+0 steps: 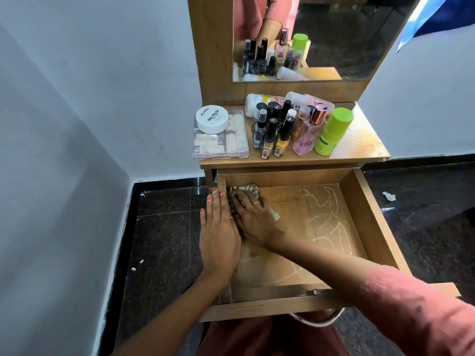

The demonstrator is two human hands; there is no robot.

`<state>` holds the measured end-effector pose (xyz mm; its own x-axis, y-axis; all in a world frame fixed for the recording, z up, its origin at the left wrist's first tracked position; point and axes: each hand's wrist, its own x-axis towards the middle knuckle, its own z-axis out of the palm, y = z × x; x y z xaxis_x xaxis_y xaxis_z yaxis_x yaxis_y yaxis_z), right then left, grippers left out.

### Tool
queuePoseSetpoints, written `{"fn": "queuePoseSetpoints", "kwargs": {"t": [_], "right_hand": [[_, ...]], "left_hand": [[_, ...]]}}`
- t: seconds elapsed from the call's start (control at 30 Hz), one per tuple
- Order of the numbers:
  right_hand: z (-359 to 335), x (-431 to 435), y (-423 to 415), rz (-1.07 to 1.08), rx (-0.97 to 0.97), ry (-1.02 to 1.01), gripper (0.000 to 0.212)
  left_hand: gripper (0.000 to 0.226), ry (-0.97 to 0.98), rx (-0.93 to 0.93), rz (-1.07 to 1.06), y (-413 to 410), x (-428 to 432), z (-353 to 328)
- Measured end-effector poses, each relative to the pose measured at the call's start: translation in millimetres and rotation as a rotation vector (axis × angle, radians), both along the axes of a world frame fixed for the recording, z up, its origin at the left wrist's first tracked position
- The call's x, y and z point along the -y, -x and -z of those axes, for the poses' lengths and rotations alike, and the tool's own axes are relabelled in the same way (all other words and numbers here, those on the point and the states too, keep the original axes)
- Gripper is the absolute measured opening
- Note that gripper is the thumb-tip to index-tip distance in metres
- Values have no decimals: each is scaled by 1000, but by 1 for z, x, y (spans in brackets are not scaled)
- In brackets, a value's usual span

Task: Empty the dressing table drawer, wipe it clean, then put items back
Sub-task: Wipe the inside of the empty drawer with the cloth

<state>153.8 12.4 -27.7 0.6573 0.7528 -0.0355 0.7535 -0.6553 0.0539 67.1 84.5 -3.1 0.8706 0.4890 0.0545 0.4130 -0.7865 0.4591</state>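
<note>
Left hand [218, 237] lies flat along the drawer's [372, 227] left wall, fingers straight, gripping nothing; probably bracing it against sliding. Right hand [253, 217], just beside it, presses the bunched cloth [248, 189] into the back-left corner, fingers laid over it, not clenched. Drawer floor bare, chalky streaks to the right (unwiped yet, I'd say). Bottles [285, 129] parked on the tabletop [359, 145], out of the way.
</note>
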Motion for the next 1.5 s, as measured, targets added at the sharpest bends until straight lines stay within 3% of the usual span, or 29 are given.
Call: {"fn": "queuePoseSetpoints", "kwargs": {"t": [0.07,0.17,0.4,0.47,0.6,0.8,1.0,1.23,1.5], "right_hand": [[3,-9,-4,9,-115,45,59],[4,-12,-4,35,-102,74,64],[2,3,-2,76,-45,-16,54],[-2,17,-8,137,-7,16,54],[11,63,-38,201,-171,25,57],[3,131,-65,423,-184,52,57],[0,130,-60,528,-243,-101,55],[2,98,-45,377,-339,-124,57],[6,100,-48,328,-220,-43,57]], "left_hand": [[53,1,1,4,0,0,0],[53,0,2,-2,0,0,0],[53,-12,-7,-9,0,0,1],[53,-15,-4,-9,0,-1,2],[53,1,21,-4,0,-1,2],[52,25,53,9,2,1,-1],[51,40,64,8,2,2,-1],[51,44,66,9,1,1,-1],[52,35,55,12,2,0,0]]}}
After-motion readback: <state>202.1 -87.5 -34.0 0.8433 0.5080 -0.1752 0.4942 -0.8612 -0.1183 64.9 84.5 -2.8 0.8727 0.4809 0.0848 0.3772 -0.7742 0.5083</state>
